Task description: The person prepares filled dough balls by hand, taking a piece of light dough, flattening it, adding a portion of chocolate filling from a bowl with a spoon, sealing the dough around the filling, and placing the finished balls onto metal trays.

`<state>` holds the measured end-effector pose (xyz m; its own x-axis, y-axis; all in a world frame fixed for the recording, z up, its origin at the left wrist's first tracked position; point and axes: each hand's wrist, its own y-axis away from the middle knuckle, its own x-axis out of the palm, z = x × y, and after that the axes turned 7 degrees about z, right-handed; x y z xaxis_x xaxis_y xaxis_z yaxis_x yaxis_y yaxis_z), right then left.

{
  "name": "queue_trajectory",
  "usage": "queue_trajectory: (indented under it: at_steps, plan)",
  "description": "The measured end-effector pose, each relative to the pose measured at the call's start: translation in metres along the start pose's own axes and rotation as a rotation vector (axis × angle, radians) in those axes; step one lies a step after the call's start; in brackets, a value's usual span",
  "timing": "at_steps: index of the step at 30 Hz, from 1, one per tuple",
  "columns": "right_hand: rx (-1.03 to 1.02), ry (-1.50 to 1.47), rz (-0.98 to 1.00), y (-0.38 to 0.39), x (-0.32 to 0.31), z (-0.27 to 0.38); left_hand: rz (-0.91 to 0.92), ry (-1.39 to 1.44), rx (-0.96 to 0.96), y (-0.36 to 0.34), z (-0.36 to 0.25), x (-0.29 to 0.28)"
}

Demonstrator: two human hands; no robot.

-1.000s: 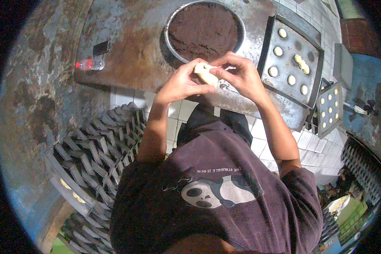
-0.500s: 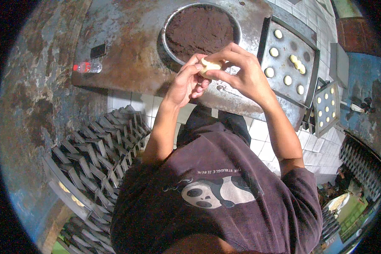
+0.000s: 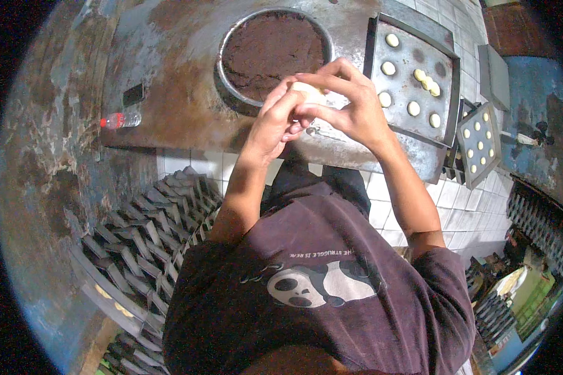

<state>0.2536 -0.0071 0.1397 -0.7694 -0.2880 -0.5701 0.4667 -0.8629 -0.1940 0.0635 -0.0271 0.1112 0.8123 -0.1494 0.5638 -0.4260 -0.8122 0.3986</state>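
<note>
A piece of pale dough [image 3: 308, 92] is held between my two hands, over the table's front edge. My left hand [image 3: 277, 120] is closed around it from the left and below. From the right, my right hand [image 3: 350, 105] pinches at it with curved fingers and thumb. The fingers partly cover the dough. Just beyond my hands stands a round metal basin [image 3: 221, 69] filled with dark brown crumbly filling [image 3: 275, 53]. Right of my hands lies a baking tray [image 3: 449, 100] carrying several pale dough balls [image 3: 413, 109], a few of them touching in a row.
On the worn table [image 3: 169, 50] at left are a dark phone [image 3: 133, 94] and a red-capped plastic bottle [image 3: 120, 120]. A second tray of dough balls [image 3: 477, 145] sits lower at right. Metal racks [image 3: 144, 244] stand at lower left, with another [image 3: 541, 225] at far right.
The basin, trays and bottle have shifted left in view. My fingers have closed further over the dough, and my right hand has moved slightly left with it.
</note>
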Motion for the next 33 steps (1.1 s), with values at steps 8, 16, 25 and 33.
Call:
queue_trajectory:
  at_steps: [8,16,25,33]
  plan:
    - [0.469,-1.159,-0.293,0.027,-0.012,-0.03,-0.103,-0.362,0.446,-0.043,-0.015,0.065]
    - [0.199,-1.07,-0.765,0.055,-0.039,-0.059,0.24,-0.348,0.526,-0.102,0.0,0.178]
    - [0.177,-0.846,-0.623,0.107,-0.157,-0.098,0.47,-0.541,0.745,-0.164,0.032,0.266]
    - [0.548,-0.328,-0.243,0.148,-0.252,-0.174,0.239,-0.707,0.441,-0.259,0.101,0.249]
